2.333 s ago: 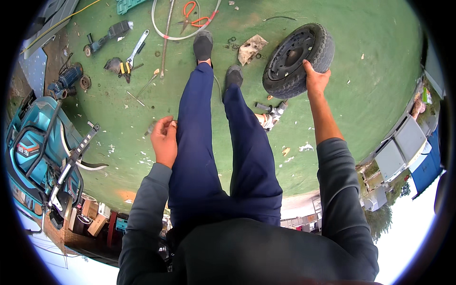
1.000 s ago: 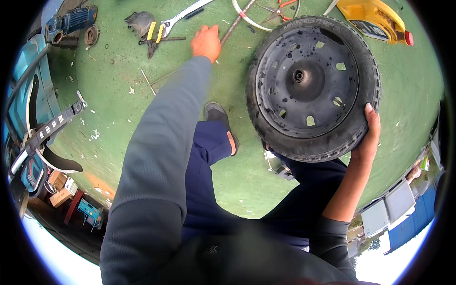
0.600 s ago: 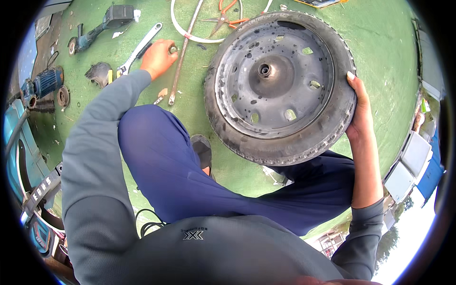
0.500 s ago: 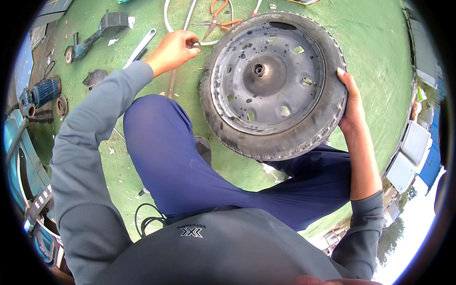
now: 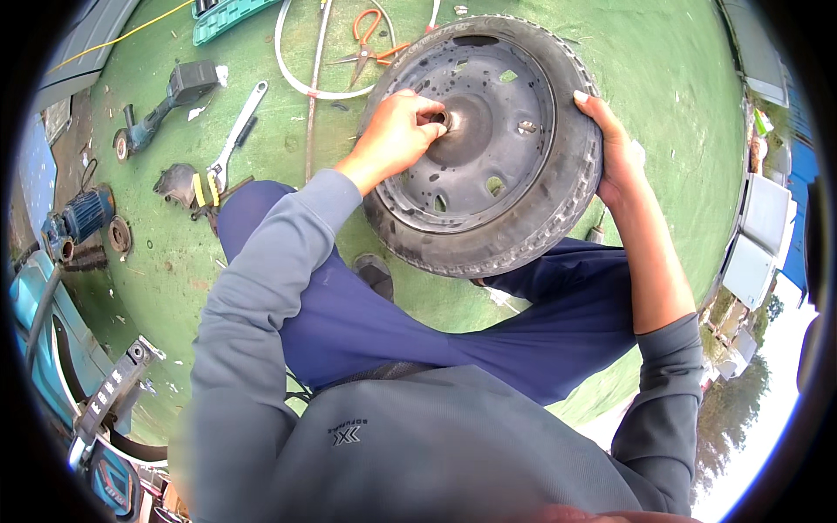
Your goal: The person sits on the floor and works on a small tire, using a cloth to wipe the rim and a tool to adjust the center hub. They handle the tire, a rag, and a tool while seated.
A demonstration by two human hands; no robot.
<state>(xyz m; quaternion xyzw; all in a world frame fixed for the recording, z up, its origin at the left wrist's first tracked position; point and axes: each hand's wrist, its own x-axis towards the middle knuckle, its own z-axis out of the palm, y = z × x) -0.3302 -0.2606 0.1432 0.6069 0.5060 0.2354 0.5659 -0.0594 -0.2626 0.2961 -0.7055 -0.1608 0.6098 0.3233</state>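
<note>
A wheel (image 5: 488,205) with a knobbly black tyre (image 5: 427,248) and a dark, speckled metal rim is tilted up in front of me, above my lower leg. My right hand (image 5: 615,152) grips the tyre's right side, thumb laid over the sidewall and fingers mostly hidden behind it. At the rim's raised centre, my left hand (image 5: 405,131) has thumb and fingertips pinched around the brownish hub opening (image 5: 445,120). Whether a small loose part sits between those fingers is hard to make out. The hand covers the left part of the rim.
On the green floor left lie an adjustable wrench (image 5: 235,135), a cordless angle grinder (image 5: 166,109) and a blue motor (image 5: 83,222). Beyond the wheel are orange-handled scissors (image 5: 364,57) and a white hose (image 5: 292,74). A teal case (image 5: 231,24) is at the far edge.
My left hand has moved right, from beside the tyre onto the hub at the wheel's centre. My right hand keeps its hold on the tyre. The view has shifted slightly.
</note>
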